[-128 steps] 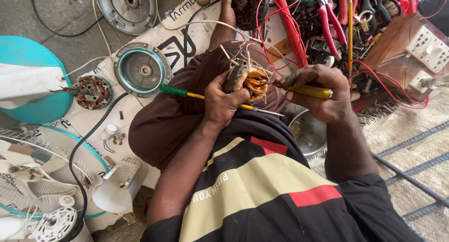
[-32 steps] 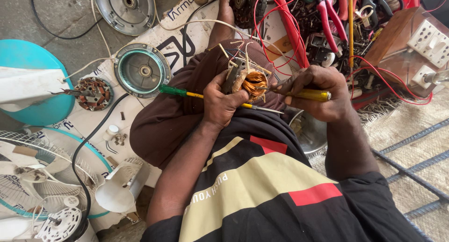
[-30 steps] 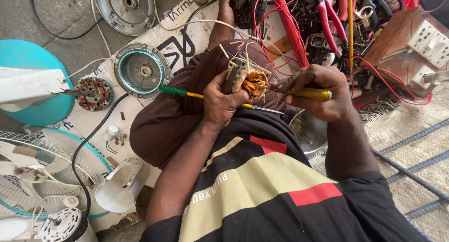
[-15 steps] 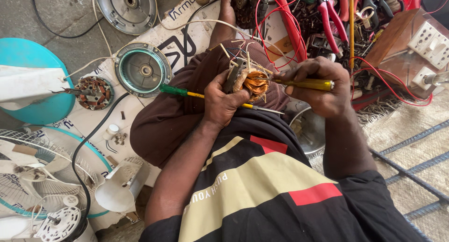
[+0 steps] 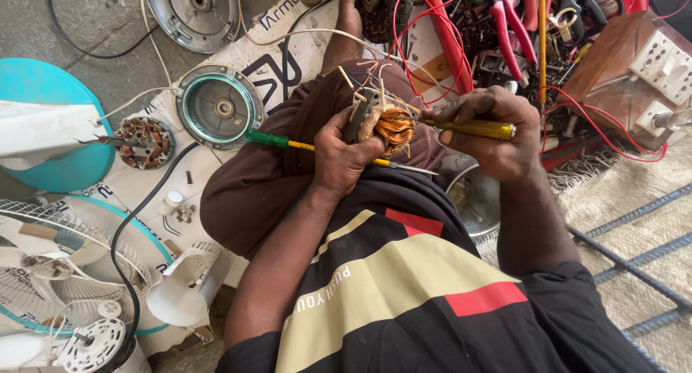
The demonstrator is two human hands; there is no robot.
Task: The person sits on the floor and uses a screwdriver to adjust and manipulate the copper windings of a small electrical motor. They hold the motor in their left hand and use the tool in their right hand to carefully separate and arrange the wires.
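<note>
Red wires (image 5: 432, 34), pliers (image 5: 504, 27) and a socket board (image 5: 663, 56) are crowding the ground from twelve to two o'clock of the hands. At ten o'clock a round motor cover (image 5: 218, 106) is blocking the way, while bare woven mat (image 5: 649, 200) is lying open at four o'clock.

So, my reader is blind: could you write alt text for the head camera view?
Seen from above, a seated person's left hand grips a copper-wound motor stator while the right hand holds a yellow-handled tool against it. A green-handled screwdriver lies across the lap, among fan parts and red pliers.
</note>
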